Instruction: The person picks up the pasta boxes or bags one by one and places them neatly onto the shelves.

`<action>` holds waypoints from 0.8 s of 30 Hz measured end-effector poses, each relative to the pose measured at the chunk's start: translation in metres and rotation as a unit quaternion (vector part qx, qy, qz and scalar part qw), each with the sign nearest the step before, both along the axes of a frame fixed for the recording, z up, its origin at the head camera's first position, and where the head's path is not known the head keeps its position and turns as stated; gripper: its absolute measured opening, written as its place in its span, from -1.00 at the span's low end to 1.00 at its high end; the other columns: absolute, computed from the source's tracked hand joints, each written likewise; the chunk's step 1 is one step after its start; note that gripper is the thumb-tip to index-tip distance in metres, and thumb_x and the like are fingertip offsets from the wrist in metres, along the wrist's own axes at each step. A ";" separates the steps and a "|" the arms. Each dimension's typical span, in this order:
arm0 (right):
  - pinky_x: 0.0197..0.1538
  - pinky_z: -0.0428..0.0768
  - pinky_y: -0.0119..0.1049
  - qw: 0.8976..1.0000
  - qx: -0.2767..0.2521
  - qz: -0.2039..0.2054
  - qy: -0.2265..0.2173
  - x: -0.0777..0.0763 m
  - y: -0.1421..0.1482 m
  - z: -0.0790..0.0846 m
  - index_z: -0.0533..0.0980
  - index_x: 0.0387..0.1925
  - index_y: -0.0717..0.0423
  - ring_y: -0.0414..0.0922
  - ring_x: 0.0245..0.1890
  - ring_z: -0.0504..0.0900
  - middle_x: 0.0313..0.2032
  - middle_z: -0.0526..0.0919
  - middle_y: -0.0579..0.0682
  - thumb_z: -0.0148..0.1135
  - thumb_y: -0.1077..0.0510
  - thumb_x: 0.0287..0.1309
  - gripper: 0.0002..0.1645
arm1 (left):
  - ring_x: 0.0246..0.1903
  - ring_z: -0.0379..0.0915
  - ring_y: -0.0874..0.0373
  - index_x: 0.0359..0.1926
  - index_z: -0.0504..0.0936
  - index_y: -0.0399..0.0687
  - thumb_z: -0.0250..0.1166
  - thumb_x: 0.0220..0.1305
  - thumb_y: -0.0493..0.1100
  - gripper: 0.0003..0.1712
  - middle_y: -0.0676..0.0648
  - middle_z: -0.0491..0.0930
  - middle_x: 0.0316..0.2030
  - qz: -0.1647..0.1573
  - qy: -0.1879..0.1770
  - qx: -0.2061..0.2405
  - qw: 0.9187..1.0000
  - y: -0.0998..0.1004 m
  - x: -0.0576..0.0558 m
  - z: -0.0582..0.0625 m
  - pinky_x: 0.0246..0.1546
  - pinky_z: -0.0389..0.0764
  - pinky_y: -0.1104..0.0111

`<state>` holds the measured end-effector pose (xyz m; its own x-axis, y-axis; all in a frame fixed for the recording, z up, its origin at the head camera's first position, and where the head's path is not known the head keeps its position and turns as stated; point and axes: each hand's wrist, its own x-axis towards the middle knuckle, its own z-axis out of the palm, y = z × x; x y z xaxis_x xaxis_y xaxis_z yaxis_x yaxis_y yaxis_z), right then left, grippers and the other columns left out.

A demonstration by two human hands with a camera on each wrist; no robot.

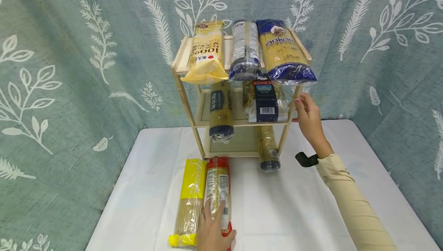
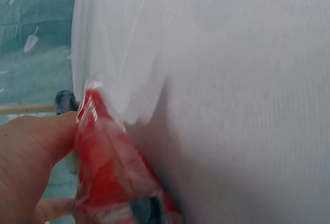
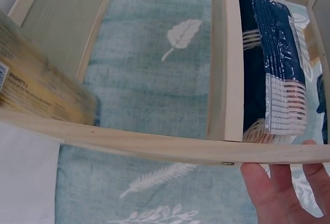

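Observation:
At the front of the table my left hand [image 1: 212, 231] rests over a red-ended spaghetti pack [image 1: 217, 183], fingers spread along its wrapper. In the left wrist view the thumb is against the red end of that pack [image 2: 111, 167]. Beside it lies a yellow pasta pack [image 1: 190, 197]. My right hand [image 1: 308, 118] holds the right front post of a wooden rack [image 1: 183, 95] at the middle shelf. The right wrist view shows those fingers [image 3: 281, 188] at the wood, one fingertip past its edge. A dark-labelled Agnesi pasta bag [image 3: 276, 64] sits just inside the post.
On the rack's top lie a yellow pasta bag [image 1: 207, 51], a clear and blue pack [image 1: 245, 49] and a blue-ended pasta bag [image 1: 285, 51]. A spaghetti pack [image 1: 221, 108] juts from the middle shelf, another [image 1: 268, 147] from the bottom. Patterned curtains [image 1: 69, 70] surround the white table [image 1: 138, 205].

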<state>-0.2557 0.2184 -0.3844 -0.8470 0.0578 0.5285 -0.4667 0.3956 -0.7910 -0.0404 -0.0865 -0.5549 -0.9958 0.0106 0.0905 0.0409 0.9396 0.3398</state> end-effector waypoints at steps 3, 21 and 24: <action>-0.48 0.58 -0.49 1.000 -0.002 -0.002 0.006 0.000 0.000 0.000 0.37 0.09 0.20 0.14 -0.13 0.56 -0.18 0.58 0.24 -0.17 0.00 0.46 -0.59 | 0.07 0.25 -0.27 0.30 0.38 0.07 0.52 -0.30 0.20 0.04 -0.37 0.08 0.28 0.005 0.011 -0.013 1.000 0.004 -0.001 -0.004 -0.12 0.51 -0.03; -0.48 0.60 -0.44 1.000 -0.002 -0.002 0.009 0.001 -0.002 0.001 0.37 0.09 0.21 0.11 -0.14 0.55 -0.19 0.57 0.23 -0.17 0.00 0.45 -0.58 | 0.06 0.24 -0.13 0.09 0.57 0.05 0.35 -0.38 -0.43 -0.20 -0.24 0.23 0.21 0.069 0.089 0.149 0.982 0.004 -0.009 -0.011 -0.11 0.48 0.04; -0.48 0.60 -0.46 1.000 -0.001 -0.003 0.007 0.002 -0.001 0.001 0.37 0.10 0.21 0.10 -0.14 0.55 -0.18 0.57 0.23 -0.17 -0.01 0.45 -0.58 | 0.10 0.25 -0.12 0.06 0.59 0.02 0.35 -0.36 -0.49 -0.22 -0.22 0.27 0.20 0.068 0.101 0.178 0.976 0.004 -0.008 -0.009 -0.04 0.46 0.04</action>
